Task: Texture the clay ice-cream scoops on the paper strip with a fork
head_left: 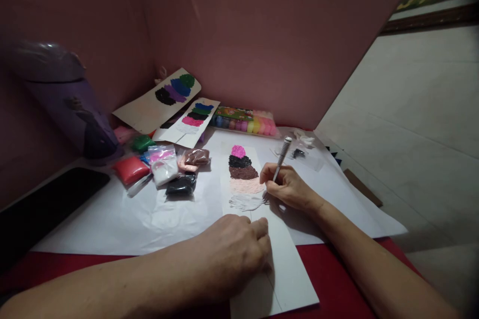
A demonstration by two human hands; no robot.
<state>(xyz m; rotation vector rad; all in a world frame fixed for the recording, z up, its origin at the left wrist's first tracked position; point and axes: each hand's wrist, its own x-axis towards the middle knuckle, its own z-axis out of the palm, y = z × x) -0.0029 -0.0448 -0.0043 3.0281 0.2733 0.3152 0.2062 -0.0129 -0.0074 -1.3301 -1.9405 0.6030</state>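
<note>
A long white card (292,279) lies in front of me, with textured clay bands in pink, black, brown, peach and white stacked on it. My right hand (292,187) grips a slim tool with a ribbed silver handle (284,152), held upright beside the peach and white bands; its tip is hidden. Just below the white clay band (245,202), my left hand (243,249) rests on the card with its fingers curled closed. Whatever those fingers may hold is out of sight. Thin drawn lines run down the lower card.
Bags of red clay (130,169), white clay (164,170), black clay (181,184) and brown clay (197,157) lie to the left. Behind are two decorated cards (138,112) and a pack of coloured clay (245,122). A purple container (80,114) and a dark flat object (56,209) stand left.
</note>
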